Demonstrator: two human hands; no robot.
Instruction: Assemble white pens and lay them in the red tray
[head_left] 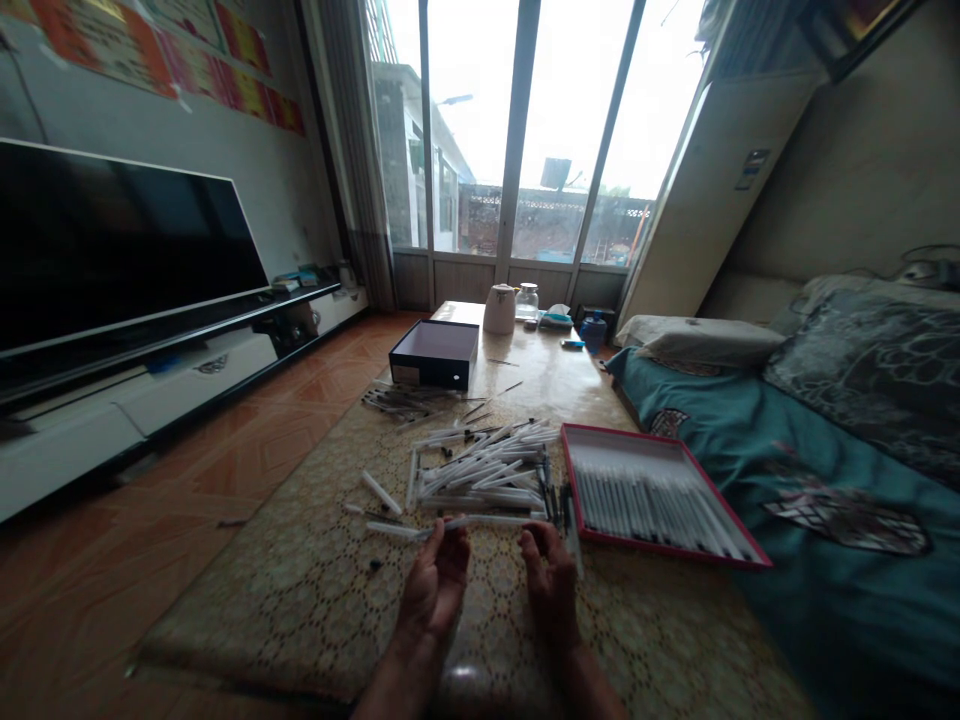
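Head view, and you've got a white pen tube (459, 522) at your fingertips, low over the near middle of the table (300, 590). Your left hand (436, 585) looks pinched on it near one end, fingers closed around the shaft. Your right hand (553, 580) is curled just beside the other end, but I cannot tell whether it grips the tube, some small part, or nothing at all.

My read is that it will feel feather-light, stiff hollow plastic, smooth enough to roll or slip. A fingertip pinch around the middle of the shaft should steady it best, and squeezing hard is unlikely to help.

Just beyond your hands lies the loose pile of tubes (480, 468), criss-crossed and touching. To its right sits a red-rimmed tray (571, 490) with pens in a neat row. Farther back are a heap of thin dark refills (401, 400), a dark box (435, 352) and a white kettle (499, 308).

Motion blur smears your fingertips, so the tube's ends and any cap or tip are hard to make out. Your forearms run off the bottom edge.
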